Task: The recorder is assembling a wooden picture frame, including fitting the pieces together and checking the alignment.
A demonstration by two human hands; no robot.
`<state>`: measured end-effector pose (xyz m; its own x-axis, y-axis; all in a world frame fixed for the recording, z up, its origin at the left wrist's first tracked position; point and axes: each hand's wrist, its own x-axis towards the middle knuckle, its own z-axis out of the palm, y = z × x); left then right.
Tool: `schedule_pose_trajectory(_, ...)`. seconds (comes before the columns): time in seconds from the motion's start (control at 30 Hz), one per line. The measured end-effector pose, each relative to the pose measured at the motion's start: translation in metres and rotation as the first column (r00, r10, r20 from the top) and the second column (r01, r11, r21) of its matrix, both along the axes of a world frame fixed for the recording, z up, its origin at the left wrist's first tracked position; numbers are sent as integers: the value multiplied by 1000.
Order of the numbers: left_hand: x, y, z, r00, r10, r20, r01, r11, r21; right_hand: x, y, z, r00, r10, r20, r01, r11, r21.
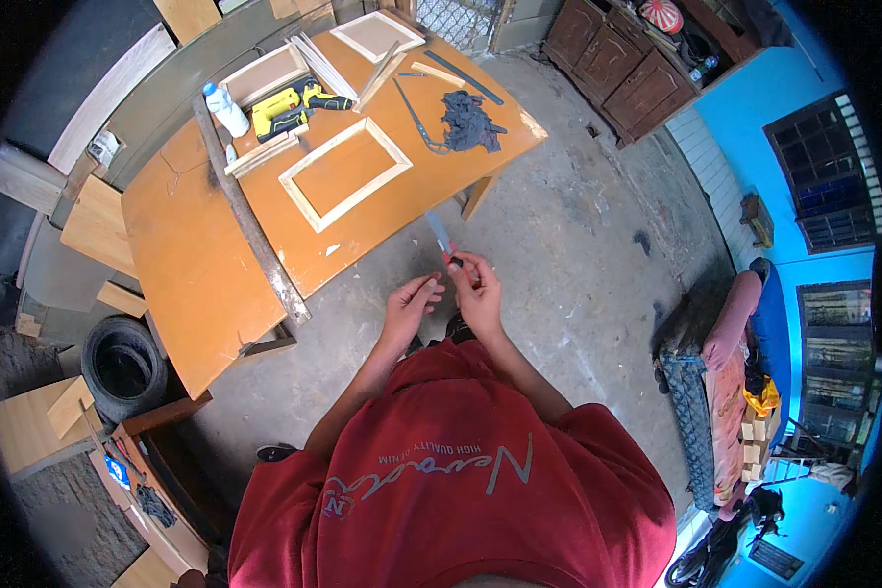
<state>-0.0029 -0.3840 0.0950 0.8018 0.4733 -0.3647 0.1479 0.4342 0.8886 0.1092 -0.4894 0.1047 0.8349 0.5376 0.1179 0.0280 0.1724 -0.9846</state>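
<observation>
Right hand (478, 286): fingers pinch thin red-and-pale thing (439, 233)
Left hand (411, 304): fingers bent, can't tell if holding
Wooden frame (365, 196): past the fingers

Looks like a woodworking workshop, showing yellow power tools (276, 104) and a wooden frame (366, 199) near upper centre, planks (111, 98) at upper left.
</observation>
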Motion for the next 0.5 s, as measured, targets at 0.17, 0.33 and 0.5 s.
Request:
schedule_pose_trajectory(0.17,2,20,-2,998,38,-56,-38,999,-11,37,13,30,999,-20,-49,12,984,-176)
schedule_pose_trajectory(0.33,8,47,-16,989,99,-112,-97,995,22,81,42,14,998,30,51,-23,991,-132)
schedule_pose_trajectory(0.5,21,80,-32,959,239,-154,-238,971,25,132,90,9,999,45,11,-44,992,-117)
